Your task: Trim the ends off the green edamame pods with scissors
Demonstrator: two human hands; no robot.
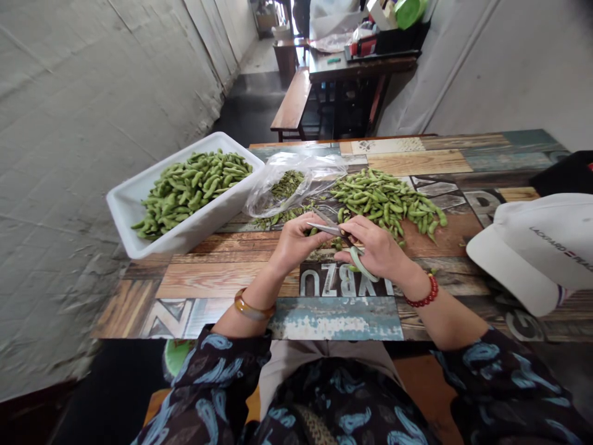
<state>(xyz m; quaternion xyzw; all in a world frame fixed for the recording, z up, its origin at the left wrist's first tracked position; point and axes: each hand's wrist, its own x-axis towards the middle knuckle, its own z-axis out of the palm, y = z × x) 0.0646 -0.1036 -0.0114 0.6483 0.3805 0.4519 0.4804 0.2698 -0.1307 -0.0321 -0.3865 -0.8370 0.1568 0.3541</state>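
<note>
The left hand (295,240) pinches a small green soybean pod (314,232) between curled fingers. The right hand (378,248) is closed around metal scissors with pale green looped handles (328,229), their blades pointing left and reaching the left hand's fingertips. Both hands are near each other, above a table with a multicoloured wood-plank print (336,318). Just beyond the right hand lies a loose heap of green pods (382,196). Beyond the left hand, a crumpled clear plastic bag (319,165) contains small green trimmings (288,184), and more trimmings lie in front of it. Farther left of the hands stands a white rectangular plastic tub (222,213) holding many plump green pods (197,188).
</note>
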